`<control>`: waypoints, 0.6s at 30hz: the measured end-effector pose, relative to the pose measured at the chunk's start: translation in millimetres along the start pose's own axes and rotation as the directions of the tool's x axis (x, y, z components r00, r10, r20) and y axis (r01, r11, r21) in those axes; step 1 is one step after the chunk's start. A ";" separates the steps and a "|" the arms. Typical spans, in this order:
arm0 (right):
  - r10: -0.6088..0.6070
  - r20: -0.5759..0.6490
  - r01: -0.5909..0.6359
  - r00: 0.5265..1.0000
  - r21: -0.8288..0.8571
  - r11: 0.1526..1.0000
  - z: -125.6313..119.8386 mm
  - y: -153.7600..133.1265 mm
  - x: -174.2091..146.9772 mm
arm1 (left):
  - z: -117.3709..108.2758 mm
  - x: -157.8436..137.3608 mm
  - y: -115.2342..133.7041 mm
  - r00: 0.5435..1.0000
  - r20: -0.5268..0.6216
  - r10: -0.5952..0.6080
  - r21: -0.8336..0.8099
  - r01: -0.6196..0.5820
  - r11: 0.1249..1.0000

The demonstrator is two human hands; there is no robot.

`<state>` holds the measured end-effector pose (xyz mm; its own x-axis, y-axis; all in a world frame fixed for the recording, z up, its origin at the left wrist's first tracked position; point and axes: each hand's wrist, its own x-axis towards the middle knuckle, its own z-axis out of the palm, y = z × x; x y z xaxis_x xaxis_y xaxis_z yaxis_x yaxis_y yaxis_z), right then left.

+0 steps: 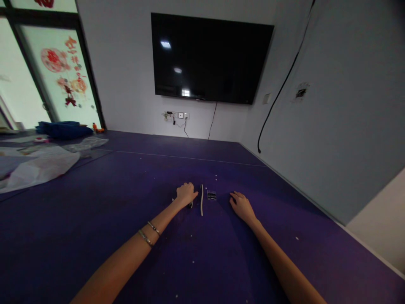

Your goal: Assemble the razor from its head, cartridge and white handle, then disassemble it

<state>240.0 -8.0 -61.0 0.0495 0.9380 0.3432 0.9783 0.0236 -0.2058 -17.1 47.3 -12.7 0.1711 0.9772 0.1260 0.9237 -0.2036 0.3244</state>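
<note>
My left hand point(186, 194), with two bracelets on its wrist, is closed low over the purple surface point(142, 236). A bit of something dark and pale shows below its fingers; the hand hides most of it. Just right of that hand lies a short off-white strip point(201, 202), dark at its far end, perhaps a piece of cable. Beside the strip is a small clear case point(211, 195) with dark parts in it. My right hand point(242, 204) rests on the surface to the right of the case, fingers slightly bent and apart, holding nothing.
Small white scraps point(297, 238) are scattered about. Clear plastic sheeting point(44, 169) and a blue cloth bundle point(65, 129) lie at the far left. A black cable point(278, 95) hangs down the right wall. A television point(211, 59) is mounted on the wall ahead.
</note>
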 end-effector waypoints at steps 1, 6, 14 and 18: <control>0.002 0.000 -0.002 1.000 0.000 1.000 -0.4 -0.3 -0.1 | 1.7 1.3 -0.3 1.000 0.017 -0.010 -0.019 0.010 1.000; 0.000 -0.004 0.000 1.000 -0.006 1.000 -1.9 -1.1 -0.6 | 7.3 3.9 -4.1 0.997 0.043 -0.065 -0.102 0.069 0.992; -0.002 -0.007 0.002 1.000 0.016 1.000 -2.1 -0.6 -0.4 | 2.5 7.5 -14.9 0.975 0.131 -0.179 -0.493 0.221 0.841; 0.000 -0.007 0.000 1.000 0.010 1.000 -2.6 -0.9 -0.9 | -5.1 7.5 -22.3 0.953 0.270 -0.137 -0.706 0.292 0.645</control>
<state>239.6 -9.8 -58.7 0.0506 0.9355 0.3498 0.9763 0.0275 -0.2149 -38.2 58.9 -14.2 0.1290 0.9757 -0.1771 0.4040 0.1114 0.9080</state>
